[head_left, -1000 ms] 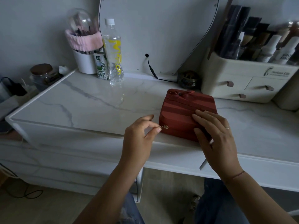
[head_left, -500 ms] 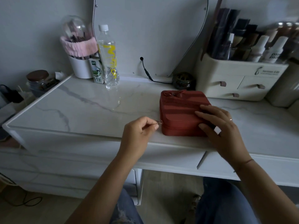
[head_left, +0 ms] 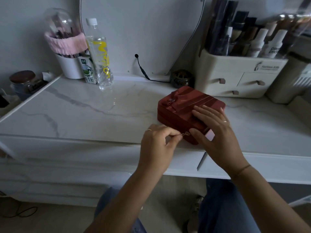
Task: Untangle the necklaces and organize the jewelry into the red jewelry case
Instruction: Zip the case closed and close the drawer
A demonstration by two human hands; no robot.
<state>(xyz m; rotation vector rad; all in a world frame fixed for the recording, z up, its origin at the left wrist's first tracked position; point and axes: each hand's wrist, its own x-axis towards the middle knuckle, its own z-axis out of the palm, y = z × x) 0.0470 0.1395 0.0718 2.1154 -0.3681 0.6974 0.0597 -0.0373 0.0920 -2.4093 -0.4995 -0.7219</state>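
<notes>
The red jewelry case [head_left: 183, 108] lies closed on the white marble vanity top [head_left: 84, 111], near its front edge, with a bow on the lid. My left hand [head_left: 158, 145] pinches the small metal zipper pull [head_left: 186, 134] at the case's front left corner. My right hand [head_left: 217, 132] rests flat on the lid's right front part, fingers straight, thumb against the front side. No necklaces or other jewelry are in sight.
A clear water bottle [head_left: 100, 54], a milk carton [head_left: 88, 71] and a white cup with a pink band [head_left: 67, 52] stand at the back left. A cream drawer organiser [head_left: 235, 78] with bottles sits at the back right, a small dark jar [head_left: 181, 79] beside it.
The case has turned so a corner faces me. My left hand keeps its pinch on the zipper pull and has moved along to the front corner. My right hand stays on the lid.
</notes>
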